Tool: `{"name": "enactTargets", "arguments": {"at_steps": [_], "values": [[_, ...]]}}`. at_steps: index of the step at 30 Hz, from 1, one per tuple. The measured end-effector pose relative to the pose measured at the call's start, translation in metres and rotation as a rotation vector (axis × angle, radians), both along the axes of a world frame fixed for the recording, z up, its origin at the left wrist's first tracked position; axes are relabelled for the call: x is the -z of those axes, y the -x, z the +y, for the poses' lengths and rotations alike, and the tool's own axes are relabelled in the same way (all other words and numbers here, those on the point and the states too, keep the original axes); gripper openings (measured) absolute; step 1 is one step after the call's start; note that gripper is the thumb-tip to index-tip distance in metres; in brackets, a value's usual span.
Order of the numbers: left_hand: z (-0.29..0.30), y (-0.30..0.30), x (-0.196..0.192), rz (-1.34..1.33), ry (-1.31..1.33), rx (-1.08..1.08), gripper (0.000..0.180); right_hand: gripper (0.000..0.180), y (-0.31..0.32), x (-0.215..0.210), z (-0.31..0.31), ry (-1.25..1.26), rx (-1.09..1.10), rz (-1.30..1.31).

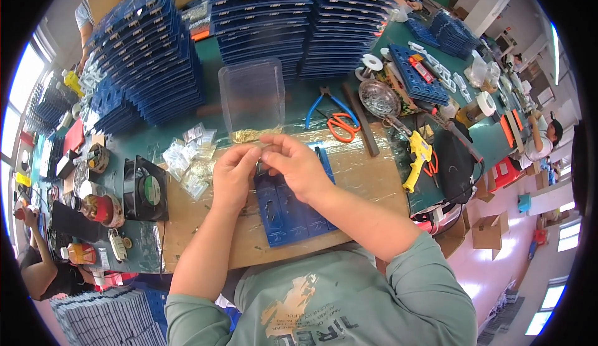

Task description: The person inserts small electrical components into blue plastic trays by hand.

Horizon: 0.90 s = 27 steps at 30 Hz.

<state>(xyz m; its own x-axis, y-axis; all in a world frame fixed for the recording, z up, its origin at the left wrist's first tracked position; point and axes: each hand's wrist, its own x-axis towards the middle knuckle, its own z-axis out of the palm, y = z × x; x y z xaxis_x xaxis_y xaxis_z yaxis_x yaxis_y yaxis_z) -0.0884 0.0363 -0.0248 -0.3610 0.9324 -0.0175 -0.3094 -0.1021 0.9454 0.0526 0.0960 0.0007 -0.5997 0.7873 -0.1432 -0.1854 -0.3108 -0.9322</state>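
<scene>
The blue tray lies flat on the counter under both hands, easy to reach. Left hand and right hand pinch something tiny together.

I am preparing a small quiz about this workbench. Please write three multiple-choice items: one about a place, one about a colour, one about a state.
1. Where is the blue tray?
A. under both hands
B. on the floor
C. on the stacks

2. What colour is the glue gun?
A. green
B. yellow
C. white

3. How is the clear container?
A. lidded
B. crushed
C. open, gold parts at its bottom

Answers: A, the left hand and right hand meet above it; B, its body is yellow; C, no lid shows.
</scene>
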Motion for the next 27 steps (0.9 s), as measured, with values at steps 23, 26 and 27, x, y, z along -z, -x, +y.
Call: {"name": "enactTargets", "arguments": {"at_steps": [23, 26, 27], "values": [[0.006, 0.012, -0.001, 0.027, 0.149, -0.065, 0.019, 0.038, -0.015, -0.002, 0.022, -0.227, -0.095, -0.243], [0.007, 0.016, 0.006, -0.010, 0.149, -0.093, 0.018, 0.039, -0.027, 0.002, 0.019, -0.314, -0.137, -0.366], [0.008, 0.016, 0.006, 0.000, 0.153, -0.109, 0.018, 0.040, -0.030, 0.000, 0.015, -0.333, -0.159, -0.409]]}}
